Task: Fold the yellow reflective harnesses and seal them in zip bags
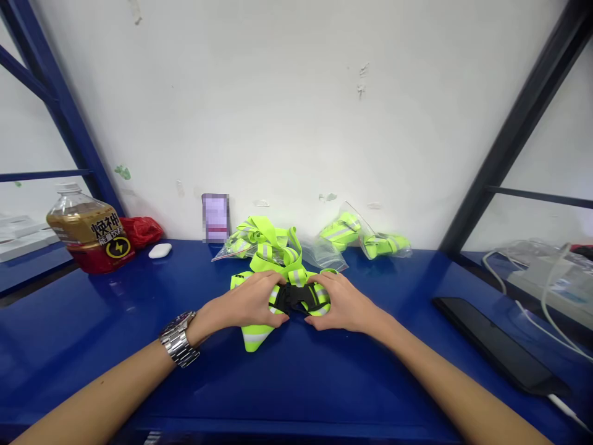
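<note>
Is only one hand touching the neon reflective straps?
No, the left hand and the right hand both hold the neon reflective straps.

Head view — forward and down

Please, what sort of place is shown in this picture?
It looks like a work area, perhaps a workshop or packing room: a blue table between metal posts holds reflective straps, some in clear bags.
</note>
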The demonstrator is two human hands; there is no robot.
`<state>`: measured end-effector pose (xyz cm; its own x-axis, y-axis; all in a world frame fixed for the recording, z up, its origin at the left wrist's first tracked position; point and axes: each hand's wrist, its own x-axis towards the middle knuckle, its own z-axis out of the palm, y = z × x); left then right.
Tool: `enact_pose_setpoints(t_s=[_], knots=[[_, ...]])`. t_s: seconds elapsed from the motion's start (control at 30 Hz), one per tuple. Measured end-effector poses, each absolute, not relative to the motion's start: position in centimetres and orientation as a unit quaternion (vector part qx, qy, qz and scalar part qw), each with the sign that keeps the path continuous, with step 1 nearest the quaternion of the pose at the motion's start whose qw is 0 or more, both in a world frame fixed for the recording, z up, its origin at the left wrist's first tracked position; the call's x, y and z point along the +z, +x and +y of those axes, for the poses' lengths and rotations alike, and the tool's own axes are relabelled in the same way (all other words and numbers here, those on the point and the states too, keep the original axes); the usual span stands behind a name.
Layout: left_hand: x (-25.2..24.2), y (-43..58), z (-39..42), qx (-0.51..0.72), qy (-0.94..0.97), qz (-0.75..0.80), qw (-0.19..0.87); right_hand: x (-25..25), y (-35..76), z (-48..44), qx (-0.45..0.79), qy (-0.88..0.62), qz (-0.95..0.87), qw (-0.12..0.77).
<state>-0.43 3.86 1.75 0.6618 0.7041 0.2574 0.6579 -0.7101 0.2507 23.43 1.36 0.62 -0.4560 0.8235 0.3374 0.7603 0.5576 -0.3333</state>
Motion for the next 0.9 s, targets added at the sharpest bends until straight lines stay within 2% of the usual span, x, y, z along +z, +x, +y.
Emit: enact_pose_setpoints(t_s=[0.4,0.7,0.9], knots=[[2.0,-0.9,3.7,0.229,0.896,0.380,0.033,2.0,25.2,1.9,0.037,-0.418,-0.852,0.312],[2.6,-2.4,5.3,0.406,0.837,0.363,-0.042,2.5,28.3,2.5,0.010,-0.490,-0.761,0.425],[2.2,-1.6,4.1,0.400,0.872,0.278,-0.039,2.0,26.5,2.0,0.014,-0.430,-0.810,0.399]])
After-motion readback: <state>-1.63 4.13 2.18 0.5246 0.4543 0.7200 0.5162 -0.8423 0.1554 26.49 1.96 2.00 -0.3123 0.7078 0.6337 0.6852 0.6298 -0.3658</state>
